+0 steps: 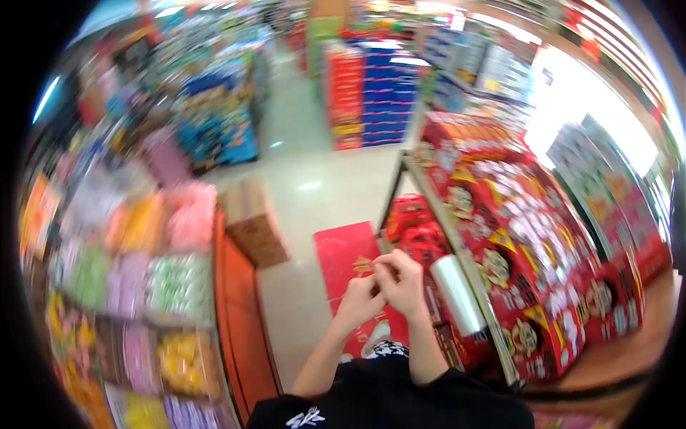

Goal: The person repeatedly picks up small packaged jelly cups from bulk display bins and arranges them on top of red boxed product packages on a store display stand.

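Note:
My left hand [359, 300] and my right hand [399, 280] meet in front of my body, fingers curled and touching each other. Whatever may be between the fingertips is too small and blurred to make out. Below them a red mat [346, 250] lies on the floor. Just right of my right hand stands a roll of clear plastic bags [457, 294], beside a rack edge. Red packages [493, 268] with cartoon faces are piled on the display further right.
On the left, a shelf holds bagged goods in several colours [180, 289], with an orange side panel [243, 307]. A cardboard box [251, 218] stands on the floor beside it. Red and blue stacked boxes [389, 93] rise ahead, next to a tiled aisle [300, 157].

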The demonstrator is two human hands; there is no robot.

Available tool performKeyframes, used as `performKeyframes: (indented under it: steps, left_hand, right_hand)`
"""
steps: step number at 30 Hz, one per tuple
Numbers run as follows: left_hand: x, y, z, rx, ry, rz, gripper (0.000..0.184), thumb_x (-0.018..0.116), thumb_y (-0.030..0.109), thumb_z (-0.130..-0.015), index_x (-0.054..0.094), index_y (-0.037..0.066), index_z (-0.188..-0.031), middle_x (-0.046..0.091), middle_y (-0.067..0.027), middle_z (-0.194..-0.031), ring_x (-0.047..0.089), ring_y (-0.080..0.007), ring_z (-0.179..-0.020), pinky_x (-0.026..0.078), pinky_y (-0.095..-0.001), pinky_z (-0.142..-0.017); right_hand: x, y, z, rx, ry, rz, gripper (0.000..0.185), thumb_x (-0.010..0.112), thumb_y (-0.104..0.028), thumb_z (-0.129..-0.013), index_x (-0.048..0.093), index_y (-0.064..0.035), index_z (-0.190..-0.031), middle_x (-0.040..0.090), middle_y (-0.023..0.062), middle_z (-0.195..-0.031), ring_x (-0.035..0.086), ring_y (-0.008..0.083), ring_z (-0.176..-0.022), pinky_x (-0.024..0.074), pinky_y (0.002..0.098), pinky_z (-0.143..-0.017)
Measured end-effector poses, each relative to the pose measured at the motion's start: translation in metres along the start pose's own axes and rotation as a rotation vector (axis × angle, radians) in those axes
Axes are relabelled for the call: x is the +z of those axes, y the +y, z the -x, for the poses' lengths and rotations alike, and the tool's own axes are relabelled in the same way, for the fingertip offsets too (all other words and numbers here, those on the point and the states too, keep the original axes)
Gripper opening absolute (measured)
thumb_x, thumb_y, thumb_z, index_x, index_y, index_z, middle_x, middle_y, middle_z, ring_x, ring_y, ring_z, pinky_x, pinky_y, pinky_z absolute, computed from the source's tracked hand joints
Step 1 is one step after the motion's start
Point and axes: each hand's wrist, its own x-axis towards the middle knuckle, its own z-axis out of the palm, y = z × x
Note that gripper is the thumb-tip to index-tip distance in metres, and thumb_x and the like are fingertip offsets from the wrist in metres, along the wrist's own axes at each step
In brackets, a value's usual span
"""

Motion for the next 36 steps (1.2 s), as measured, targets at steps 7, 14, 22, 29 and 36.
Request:
performKeyframes:
  steps: [7,14,22,29,36]
  left_hand:
    - [-0.086,-0.042,0.008,0.061,0.32,-0.15,0.023,0.067,0.008,-0.073,0.066,-0.002,-0.094,0.066,-0.0167,-0.071,0.068,-0.0258,-0.062,0.054,-0.0348,-0.06]
    - [-0.164,-0.063,-0.026,0.006,0.534,-0.234,0.017,0.071,0.011,-0.076,0.067,-0.001,-0.088,0.067,-0.0137,-0.069,0.067,-0.0251,-0.06,0.054,-0.0332,-0.058]
    - [-0.236,-0.077,-0.069,-0.145,0.628,-0.207,0.017,0.07,0.017,-0.08,0.067,0.001,-0.082,0.069,-0.0132,-0.072,0.068,-0.0245,-0.063,0.052,-0.0347,-0.06]
    - [-0.286,-0.105,-0.088,-0.321,0.745,-0.12,0.016,0.066,0.014,-0.087,0.067,-0.002,-0.091,0.068,-0.0109,-0.072,0.065,-0.016,-0.063,0.051,-0.0286,-0.061]
    - [-0.351,-0.137,-0.066,-0.428,0.948,-0.014,0.02,0.062,0.017,-0.09,0.068,-0.002,-0.092,0.069,-0.0081,-0.073,0.064,-0.012,-0.063,0.051,-0.026,-0.06]
  right_hand:
    - [0.104,0.015,-0.04,0.112,-0.377,-0.29,0.005,0.063,-0.001,-0.084,0.065,0.0019,-0.087,0.057,0.0012,-0.064,0.05,0.0045,-0.059,0.0396,0.0219,-0.053]
    - [0.199,0.034,-0.114,0.033,-0.558,-0.39,0.005,0.063,-0.003,-0.085,0.064,0.0021,-0.086,0.049,-0.0014,-0.06,0.042,0.0047,-0.055,0.0343,0.0229,-0.051]
    - [0.281,0.054,-0.196,0.088,-0.623,-0.402,0.009,0.062,-0.006,-0.089,0.065,0.002,-0.088,0.048,-0.0043,-0.062,0.04,0.0037,-0.057,0.0323,0.0216,-0.052]
    - [0.347,0.069,-0.236,0.229,-0.675,-0.52,0.013,0.06,-0.008,-0.092,0.064,0.0039,-0.088,0.051,-0.0046,-0.066,0.041,0.0023,-0.06,0.0323,0.0201,-0.053]
    - [0.429,0.055,-0.243,0.241,-0.808,-0.583,0.014,0.061,-0.01,-0.092,0.065,0.0037,-0.09,0.053,-0.0046,-0.068,0.041,0.0017,-0.06,0.0312,0.0199,-0.052]
